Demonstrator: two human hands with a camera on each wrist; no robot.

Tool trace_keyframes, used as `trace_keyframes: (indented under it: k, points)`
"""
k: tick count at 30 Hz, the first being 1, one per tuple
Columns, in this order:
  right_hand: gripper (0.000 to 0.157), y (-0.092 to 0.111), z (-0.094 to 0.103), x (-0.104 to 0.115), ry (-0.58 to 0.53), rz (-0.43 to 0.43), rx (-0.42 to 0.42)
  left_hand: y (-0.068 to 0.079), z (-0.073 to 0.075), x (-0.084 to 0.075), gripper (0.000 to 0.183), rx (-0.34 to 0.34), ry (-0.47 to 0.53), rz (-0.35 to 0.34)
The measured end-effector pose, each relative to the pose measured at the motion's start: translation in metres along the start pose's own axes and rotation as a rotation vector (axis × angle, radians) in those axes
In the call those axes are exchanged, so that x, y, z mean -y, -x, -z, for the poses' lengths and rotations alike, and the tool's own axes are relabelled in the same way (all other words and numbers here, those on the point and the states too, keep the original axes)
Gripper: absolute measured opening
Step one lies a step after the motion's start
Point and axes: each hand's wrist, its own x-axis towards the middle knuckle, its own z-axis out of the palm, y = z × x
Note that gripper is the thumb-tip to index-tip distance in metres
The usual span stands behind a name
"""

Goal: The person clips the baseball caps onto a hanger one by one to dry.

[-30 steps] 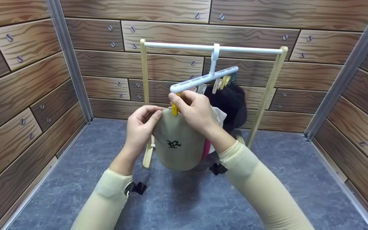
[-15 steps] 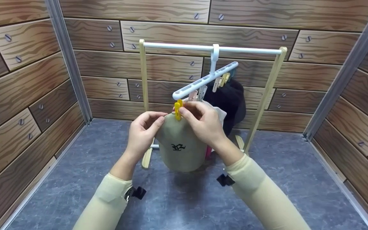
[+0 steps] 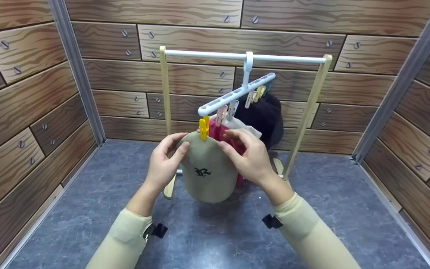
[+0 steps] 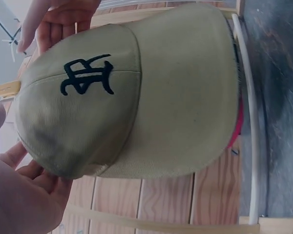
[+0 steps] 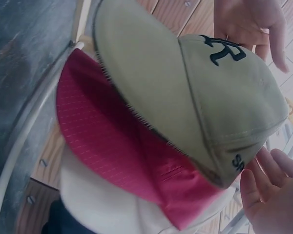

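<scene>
A beige baseball cap point(image 3: 209, 168) with dark embroidery on its front hangs brim down from a yellow clothespin point(image 3: 203, 129) near the close end of a pale blue clip hanger point(image 3: 237, 95). My left hand point(image 3: 166, 158) is at the left side of the crown, its fingers along the cap's edge and partly hidden behind it. On the other side my right hand point(image 3: 250, 157) has its fingertips at the crown's edge, the thumb spread away from the cloth. Both thumbs stand off the cap in the wrist views, and neither hand pinches the clothespin.
Behind it hang a magenta cap point(image 5: 102, 117), a white cap point(image 5: 97, 195) and a black cap point(image 3: 271, 123). Pink, grey and yellow clothespins line the hanger. A rack with wooden posts point(image 3: 314, 112) and a white rail point(image 3: 207, 55) carries it. Wood-patterned walls surround the grey floor point(image 3: 99, 194).
My right hand has let go of the yellow clothespin and moved down and right to the cap's right side. The hanger's near end has tilted down slightly. My left hand remains at the left side.
</scene>
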Motion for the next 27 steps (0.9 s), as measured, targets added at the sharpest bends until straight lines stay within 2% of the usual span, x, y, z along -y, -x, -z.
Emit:
trace_keyframes:
  k: [9,18,27]
  points:
    - [0.033,0.023,0.012,-0.017,0.05,-0.015,-0.03,0.007,0.011,0.016,0.032,-0.009,-0.09,-0.007]
    - [0.035,0.04,0.024,-0.031,0.107,-0.095,-0.003,0.013,0.021,0.029,0.032,-0.037,-0.088,0.034]
    - [0.038,0.059,0.035,-0.047,0.186,-0.105,-0.003,0.015,0.029,0.044,0.031,-0.055,-0.126,0.047]
